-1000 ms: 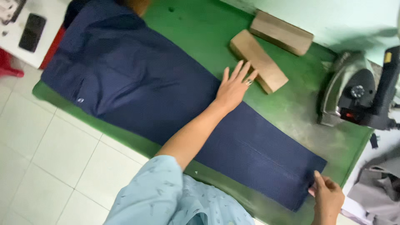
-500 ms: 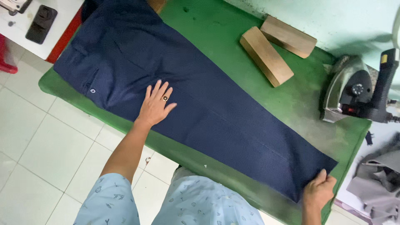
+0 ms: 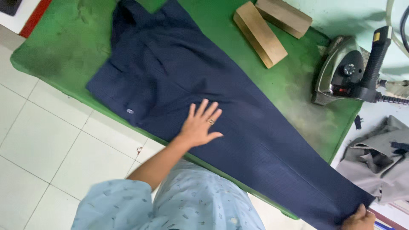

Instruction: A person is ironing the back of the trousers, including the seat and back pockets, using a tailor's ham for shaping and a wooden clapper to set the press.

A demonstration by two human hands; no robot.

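Observation:
Dark navy trousers point(image 3: 238, 123) lie flat along a green padded ironing table point(image 3: 298, 85), waist at the upper left, hem at the lower right. My left hand point(image 3: 200, 124) rests palm down on the middle of the trousers, fingers spread, a ring on one finger. At the lower right corner my right hand point(image 3: 358, 219) pinches the hem of the trousers point(image 3: 341, 204) past the table's end; only part of that hand shows.
Two wooden blocks point(image 3: 260, 27) point(image 3: 283, 16) sit at the table's far edge. A steam iron point(image 3: 345, 70) with a black handle stands on the right end. Grey cloth point(image 3: 379, 164) lies on a surface to the right. White tiled floor point(image 3: 47, 145) runs along the near side.
The trousers have slid toward the right end of the table, leaving the left end of the table bare. My left hand moved from far side to the middle, staying flat.

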